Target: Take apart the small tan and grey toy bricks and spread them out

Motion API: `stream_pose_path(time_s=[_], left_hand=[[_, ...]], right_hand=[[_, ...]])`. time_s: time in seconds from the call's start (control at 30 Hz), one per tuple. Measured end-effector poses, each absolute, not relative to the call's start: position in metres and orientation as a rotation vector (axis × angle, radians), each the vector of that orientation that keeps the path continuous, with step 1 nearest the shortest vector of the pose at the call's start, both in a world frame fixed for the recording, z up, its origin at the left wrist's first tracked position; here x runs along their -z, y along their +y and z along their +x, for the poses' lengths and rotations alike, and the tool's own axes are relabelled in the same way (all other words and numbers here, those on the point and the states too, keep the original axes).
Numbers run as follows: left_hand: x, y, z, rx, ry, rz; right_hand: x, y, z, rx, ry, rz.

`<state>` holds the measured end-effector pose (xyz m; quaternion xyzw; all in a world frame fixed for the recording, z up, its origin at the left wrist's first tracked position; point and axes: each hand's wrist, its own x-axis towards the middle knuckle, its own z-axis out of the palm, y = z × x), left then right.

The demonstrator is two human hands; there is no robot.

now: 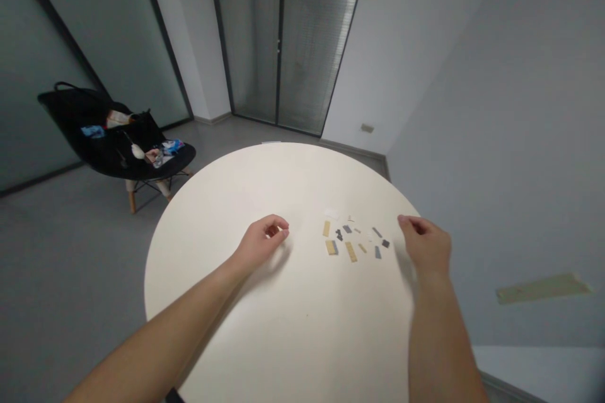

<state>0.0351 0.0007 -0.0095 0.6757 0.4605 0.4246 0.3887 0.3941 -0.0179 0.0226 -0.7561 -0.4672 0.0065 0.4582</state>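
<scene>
Round white table point(265, 327), seen from above and slightly behind. Both bare forearms reach in from the bottom edge.

Left hand point(261, 241) rests on the tabletop left of centre, fingers curled in loosely, thumb and fingertips nearly meeting. Cannot tell if anything small sits inside the curl; nothing shows. It lies apart from the pieces, to their left.

Right hand point(425, 244) sits near the table's right edge, knuckles up, fingers bent, thumb and forefinger tip drawn close together and pointing toward the pieces. Too small to tell whether it pinches something; nothing visible in it. Nearest to it is a dark grey piece point(386, 243), just beside the fingertips, not clearly touching.

Between the hands, closer to the right one: a loose scatter of small flat building-brick pieces point(354, 238) lying on the table. Tan ones include a long plate point(350, 252), a shorter one point(326, 228) and a squarish one with a blue-grey bit against it point(331, 247). Several grey and dark bits are mixed in; a pale, near-white piece point(331, 213) lies at the far side of the scatter. Stud detail too blurred to read.

Background left: black shell chair point(94, 138) on wooden legs, holding a black bag and small clutter. Grey floor, frosted glass partitions point(293, 38) with dark frames behind, plain grey wall at right.
</scene>
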Motion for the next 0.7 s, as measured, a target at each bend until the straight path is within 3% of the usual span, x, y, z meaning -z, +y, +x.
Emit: stream_pose_path(time_s=[0.3, 0.5, 0.7], left_hand=[[0.000, -0.009, 0.021, -0.867, 1.181, 1.896], [-0.022, -0.031, 0.011, -0.694, 1.194, 2.287], [-0.004, -0.061, -0.007, -0.350, 1.291, 2.611]], right_hand=[[-0.048, -0.058, 0.340, -0.029, -1.656, -1.638], [-0.009, -0.112, 0.318, 0.072, -1.990, -1.630], [0.023, -0.154, 0.304, 0.094, -2.121, -1.763]])
